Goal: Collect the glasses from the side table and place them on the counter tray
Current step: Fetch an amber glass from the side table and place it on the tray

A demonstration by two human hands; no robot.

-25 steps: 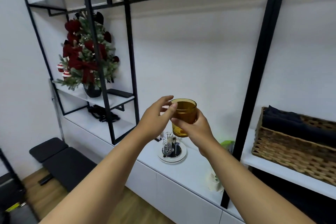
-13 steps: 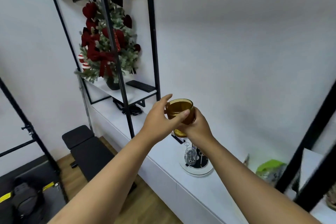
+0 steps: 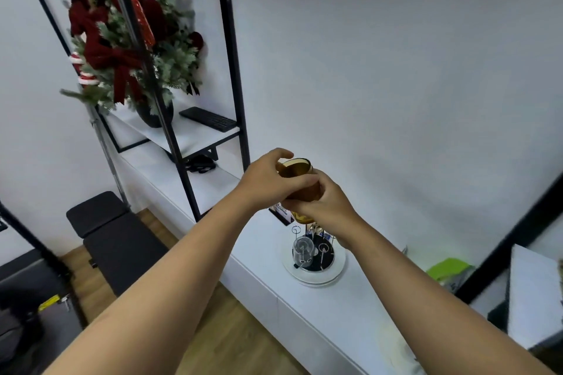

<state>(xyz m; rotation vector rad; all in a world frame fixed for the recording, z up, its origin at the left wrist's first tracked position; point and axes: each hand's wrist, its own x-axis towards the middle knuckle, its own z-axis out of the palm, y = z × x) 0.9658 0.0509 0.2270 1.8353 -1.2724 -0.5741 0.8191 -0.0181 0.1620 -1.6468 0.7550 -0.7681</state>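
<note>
Two bare forearms are reaching out from the bottom edge and meeting above the white desk [image 3: 265,256]. The left hand [image 3: 268,183] is wrapping over the near side of an amber glass [image 3: 300,175], its grip clenching around the upper body just under the rim. The right hand [image 3: 323,207] is cupping the same glass from below and from the right, its grip also grasping it, thumb pressing across the front. The glass is being held in the air, tilting a little to the left, above and just behind a round white tray [image 3: 336,272] sitting on the desk. On the tray a dark rack with thin wire posts is carrying a clear glass [image 3: 302,248] upside down. Right of the tray a green packet [image 3: 447,268] is lying on the desk. Farther left, a black frame [image 3: 234,76] is rising from the desk; its shelf is bearing a black keyboard [image 3: 208,119] and a dark vase with a green and red festive arrangement [image 3: 128,30]. Below on the wooden floor a black bench [image 3: 115,240] is standing beside the desk.
</note>
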